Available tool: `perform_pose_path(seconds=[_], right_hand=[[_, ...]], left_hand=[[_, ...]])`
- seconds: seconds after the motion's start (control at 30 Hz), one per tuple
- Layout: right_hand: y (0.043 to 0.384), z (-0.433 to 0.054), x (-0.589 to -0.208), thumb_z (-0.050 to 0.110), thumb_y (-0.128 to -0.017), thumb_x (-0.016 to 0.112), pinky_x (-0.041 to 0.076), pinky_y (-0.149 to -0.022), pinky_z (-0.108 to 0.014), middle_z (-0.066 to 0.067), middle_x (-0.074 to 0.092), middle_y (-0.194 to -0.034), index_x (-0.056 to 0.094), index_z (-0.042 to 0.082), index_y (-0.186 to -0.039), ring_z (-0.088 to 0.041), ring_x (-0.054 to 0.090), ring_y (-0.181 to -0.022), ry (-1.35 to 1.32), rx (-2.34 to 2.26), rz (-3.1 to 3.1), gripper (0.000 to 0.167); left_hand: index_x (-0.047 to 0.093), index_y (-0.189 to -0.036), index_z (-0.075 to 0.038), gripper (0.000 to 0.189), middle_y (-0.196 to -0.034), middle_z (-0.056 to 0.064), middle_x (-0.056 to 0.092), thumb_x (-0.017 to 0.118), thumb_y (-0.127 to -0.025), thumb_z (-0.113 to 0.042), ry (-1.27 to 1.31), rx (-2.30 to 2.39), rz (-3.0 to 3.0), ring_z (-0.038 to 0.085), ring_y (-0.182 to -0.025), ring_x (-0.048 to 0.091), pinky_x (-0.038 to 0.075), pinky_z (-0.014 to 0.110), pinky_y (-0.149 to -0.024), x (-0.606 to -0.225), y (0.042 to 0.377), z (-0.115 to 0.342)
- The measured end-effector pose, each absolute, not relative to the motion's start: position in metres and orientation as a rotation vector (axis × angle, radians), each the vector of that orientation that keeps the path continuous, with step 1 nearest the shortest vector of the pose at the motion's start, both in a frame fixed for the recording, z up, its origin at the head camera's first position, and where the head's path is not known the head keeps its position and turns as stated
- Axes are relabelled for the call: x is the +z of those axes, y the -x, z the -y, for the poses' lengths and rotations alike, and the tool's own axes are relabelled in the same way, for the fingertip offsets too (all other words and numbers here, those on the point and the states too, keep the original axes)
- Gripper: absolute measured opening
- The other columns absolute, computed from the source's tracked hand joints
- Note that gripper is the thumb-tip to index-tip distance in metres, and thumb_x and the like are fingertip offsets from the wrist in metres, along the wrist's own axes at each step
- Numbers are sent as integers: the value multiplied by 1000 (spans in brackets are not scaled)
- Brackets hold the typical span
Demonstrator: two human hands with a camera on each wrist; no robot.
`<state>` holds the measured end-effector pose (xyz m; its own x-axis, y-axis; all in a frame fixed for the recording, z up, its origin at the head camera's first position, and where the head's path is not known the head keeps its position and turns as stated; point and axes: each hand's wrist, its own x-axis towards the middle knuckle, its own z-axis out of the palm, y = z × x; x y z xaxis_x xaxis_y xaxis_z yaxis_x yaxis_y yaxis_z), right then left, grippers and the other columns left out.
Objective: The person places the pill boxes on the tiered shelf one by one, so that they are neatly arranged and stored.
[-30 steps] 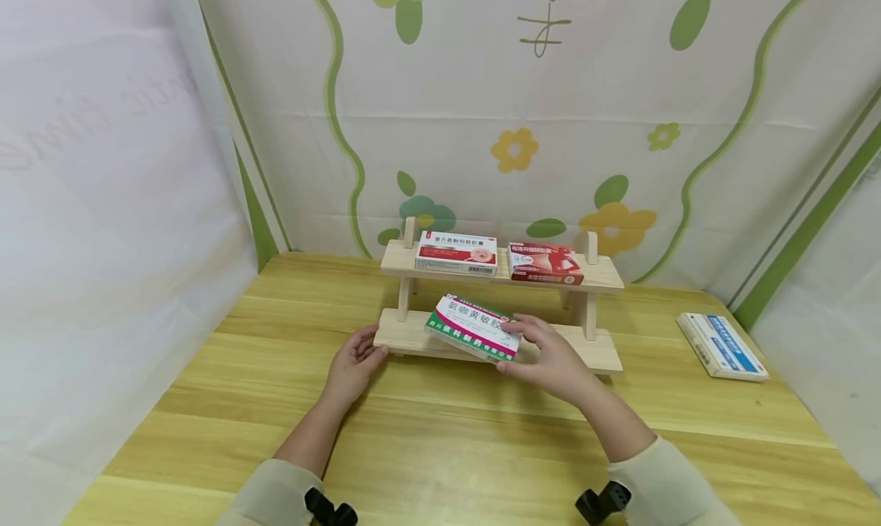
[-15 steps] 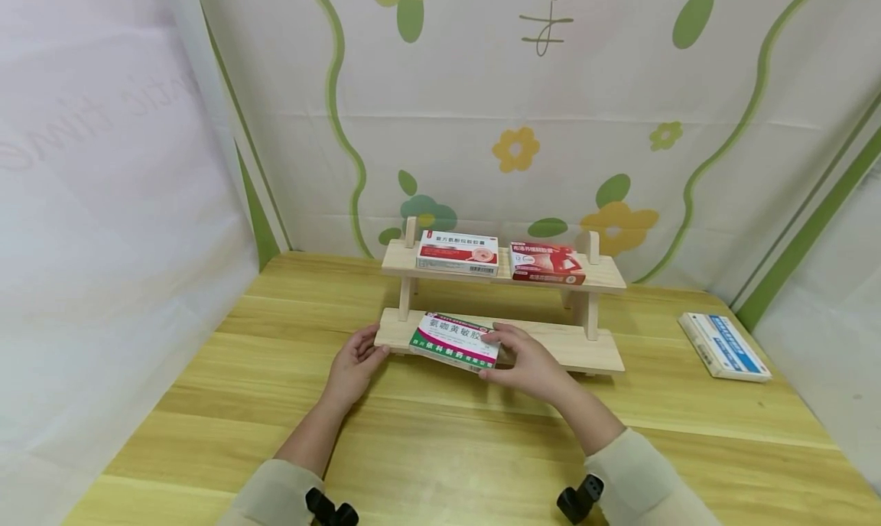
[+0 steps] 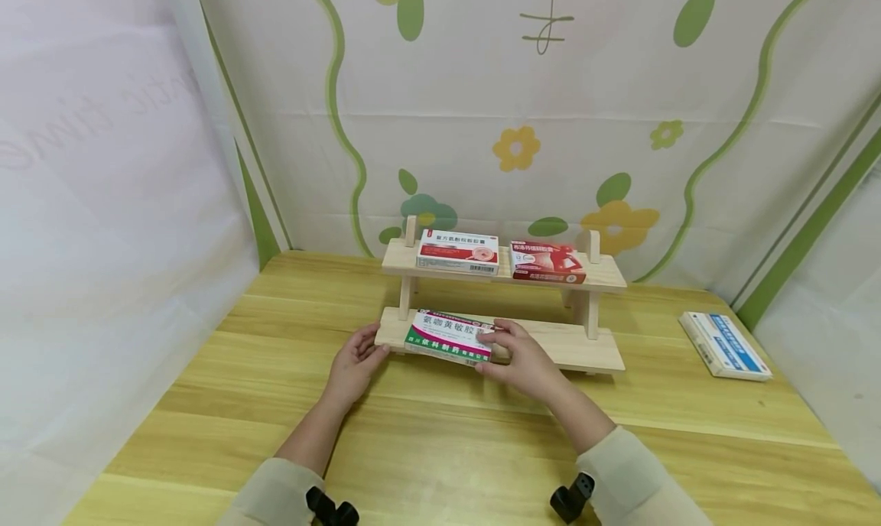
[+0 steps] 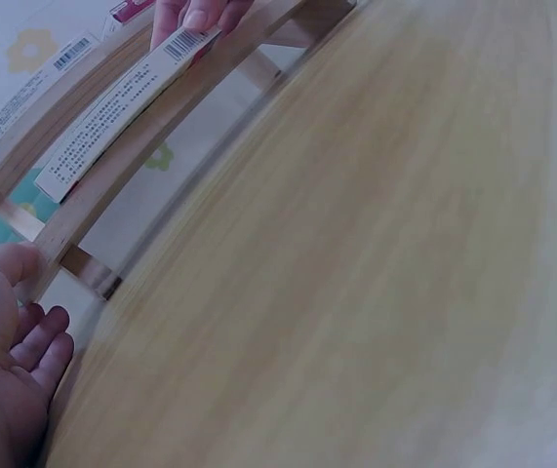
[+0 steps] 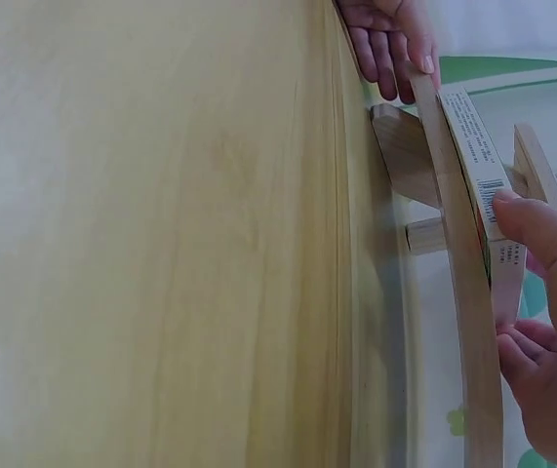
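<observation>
Capsule box (image 3: 443, 335), white with a green band and magenta stripe, has its right end pinched by the right hand (image 3: 521, 360): I see thumb on its front side, fingers over the top and end. It lies toward the left of the lower tier of the wooden rack (image 3: 585, 348), whose left end the left hand (image 3: 354, 367) grips, thumb and bent fingers at the edge. Above sit a white-and-red medicine box (image 3: 457, 251) and a red medicine box (image 3: 547, 262). My left wrist view gives the front side's fine print; only my head view shows the blue-and-white box (image 3: 726, 346) rightward on the worktop (image 3: 440, 449).
</observation>
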<state>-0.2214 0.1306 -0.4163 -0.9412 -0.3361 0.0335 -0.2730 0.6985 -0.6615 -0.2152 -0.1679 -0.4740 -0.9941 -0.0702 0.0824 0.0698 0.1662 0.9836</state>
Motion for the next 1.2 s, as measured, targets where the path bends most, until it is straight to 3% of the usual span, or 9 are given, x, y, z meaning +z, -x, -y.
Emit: perform_pose_path(seconds=[0.37,0.73,0.93,1.2], right_hand=[[221,-125,-417,27,-88,75,40,-111,-55,-17,52,-142,67,16,-128,-40,49,-132,510,-1029,-2933,43],[221,-121,-419,30,-89,72,39,-112,-55,-15,50,-146,64,15,-131,-39,46,-135,463,-1005,-2946,45],[219,-125,-418,35,-87,74,35,-114,-56,-15,49,-148,58,14,-137,-39,43,-138,438,-1074,-2912,56],[216,-145,-413,36,-86,75,42,-110,-54,-13,53,-144,56,12,-136,-35,47,-134,391,-1172,-2922,58]], left_hand=[[45,-143,-3,49,-143,21,52,61,-97,-12,11,-1981,2314,31,-131,52,45,38,-110,-470,214,167],[47,-141,-3,49,-142,19,53,63,-95,-8,-20,-1979,2315,29,-131,52,45,40,-110,-475,217,168],[48,-141,-5,49,-142,18,54,64,-95,-9,-29,-1978,2316,28,-131,53,46,39,-109,-476,217,168],[48,-141,-5,49,-143,18,53,64,-95,-9,-21,-1981,2314,28,-132,52,45,40,-110,-475,217,169]])
